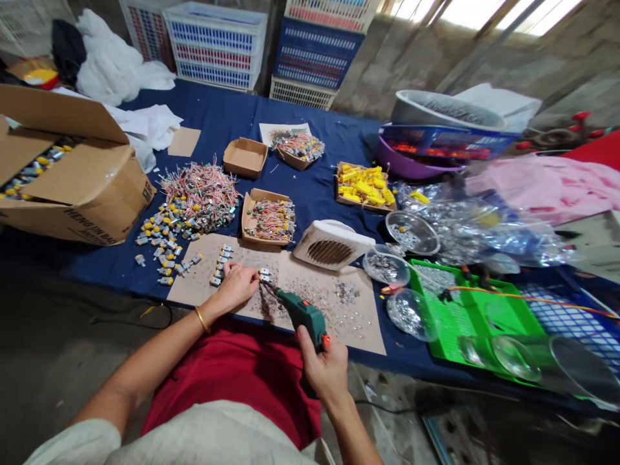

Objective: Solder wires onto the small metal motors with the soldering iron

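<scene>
A slip looked like the main risk: the dark green pistol-shaped power tool with red-orange buttons [304,316] had its thin dark tip just beside the fingers of the left hand [238,285], so a small turn of the right hand [327,371] could have brought the tip onto skin. The small silver-and-yellow metal motors [264,274] at the tip could also have been knocked askew — they seemed to stand loose, and a sideways push would have been enough. The shiny metal bits [347,292] strewn over the flat tan cardboard sheet [371,336] might have got under a motor and tilted it.

The right hand was closed around the tool's handle, just off the front edge of the table covered in dark blue cloth [203,110], and the tool pointed forward and left over the sheet. The left hand was bent, its fingertips together near the sheet's front edge; whether they pinched anything could not be told.

The motors by the tip lay just beyond and to the right of the left fingertips, well forward of the right hand. A short row of similar yellow-ended motors [223,261] stood just left of the left hand, toward the sheet's left edge.
</scene>
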`<move>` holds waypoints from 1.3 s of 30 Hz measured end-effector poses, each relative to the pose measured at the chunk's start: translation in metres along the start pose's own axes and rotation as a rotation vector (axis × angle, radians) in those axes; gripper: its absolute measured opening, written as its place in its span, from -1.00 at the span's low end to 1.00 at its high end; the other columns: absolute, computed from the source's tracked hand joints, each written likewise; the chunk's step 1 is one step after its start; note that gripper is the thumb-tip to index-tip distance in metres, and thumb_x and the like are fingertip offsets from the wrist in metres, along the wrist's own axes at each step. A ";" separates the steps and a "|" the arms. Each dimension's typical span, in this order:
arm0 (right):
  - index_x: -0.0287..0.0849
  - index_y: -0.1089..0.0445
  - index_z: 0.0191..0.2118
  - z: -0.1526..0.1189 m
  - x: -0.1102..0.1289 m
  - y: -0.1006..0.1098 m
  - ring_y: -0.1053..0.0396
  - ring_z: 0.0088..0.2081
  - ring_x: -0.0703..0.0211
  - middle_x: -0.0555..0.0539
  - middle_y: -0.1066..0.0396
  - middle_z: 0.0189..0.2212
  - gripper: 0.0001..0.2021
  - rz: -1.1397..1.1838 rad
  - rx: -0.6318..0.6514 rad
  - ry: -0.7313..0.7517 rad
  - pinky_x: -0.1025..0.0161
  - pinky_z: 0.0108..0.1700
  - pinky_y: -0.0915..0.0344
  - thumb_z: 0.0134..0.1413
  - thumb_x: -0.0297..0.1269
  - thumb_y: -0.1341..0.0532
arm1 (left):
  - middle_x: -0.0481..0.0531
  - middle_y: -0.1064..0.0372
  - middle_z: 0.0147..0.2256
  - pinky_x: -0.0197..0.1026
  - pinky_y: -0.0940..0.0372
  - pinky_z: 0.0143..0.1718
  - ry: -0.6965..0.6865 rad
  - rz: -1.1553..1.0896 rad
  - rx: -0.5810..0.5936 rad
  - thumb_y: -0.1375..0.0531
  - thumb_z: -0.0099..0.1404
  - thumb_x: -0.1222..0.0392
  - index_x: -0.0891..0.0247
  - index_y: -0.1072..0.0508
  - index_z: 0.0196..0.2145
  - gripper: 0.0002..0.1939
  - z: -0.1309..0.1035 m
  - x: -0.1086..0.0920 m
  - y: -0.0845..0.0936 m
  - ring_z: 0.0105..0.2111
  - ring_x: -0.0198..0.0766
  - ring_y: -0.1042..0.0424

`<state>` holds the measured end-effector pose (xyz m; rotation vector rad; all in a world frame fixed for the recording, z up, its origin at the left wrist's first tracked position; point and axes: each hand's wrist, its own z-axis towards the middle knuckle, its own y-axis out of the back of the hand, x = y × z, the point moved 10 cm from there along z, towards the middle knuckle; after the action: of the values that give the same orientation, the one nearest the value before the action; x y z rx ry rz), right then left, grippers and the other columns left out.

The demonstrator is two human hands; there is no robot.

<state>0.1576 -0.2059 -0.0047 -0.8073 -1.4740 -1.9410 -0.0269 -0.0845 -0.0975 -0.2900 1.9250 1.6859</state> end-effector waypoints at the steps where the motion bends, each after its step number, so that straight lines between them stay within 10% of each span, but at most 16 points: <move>1: -0.18 -0.38 -0.56 0.001 0.002 -0.001 -0.22 -0.60 0.22 0.04 -0.18 -0.73 -0.64 -0.008 0.009 0.018 0.32 -0.52 -0.17 0.13 -0.05 -0.15 | 0.07 -0.46 -0.37 0.05 0.05 0.03 -0.005 0.011 -0.001 -0.07 0.26 0.23 0.22 -0.49 -0.38 -0.81 0.000 -0.001 0.000 -0.20 -0.10 -0.34; 39: -0.24 -0.46 -0.25 0.002 0.028 0.007 -0.42 -0.46 0.17 -0.08 -0.46 -0.47 -0.83 -0.042 0.044 0.232 0.31 -0.38 -0.31 0.18 -0.26 -0.19 | 0.08 -0.46 -0.39 -0.02 0.04 -0.03 0.016 0.025 0.036 -0.06 0.23 0.26 0.24 -0.48 -0.42 -0.80 0.002 -0.005 0.003 -0.21 -0.12 -0.34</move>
<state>0.1442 -0.2080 0.0207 -0.5157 -1.3982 -1.9515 -0.0237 -0.0826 -0.0923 -0.2670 1.9765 1.6679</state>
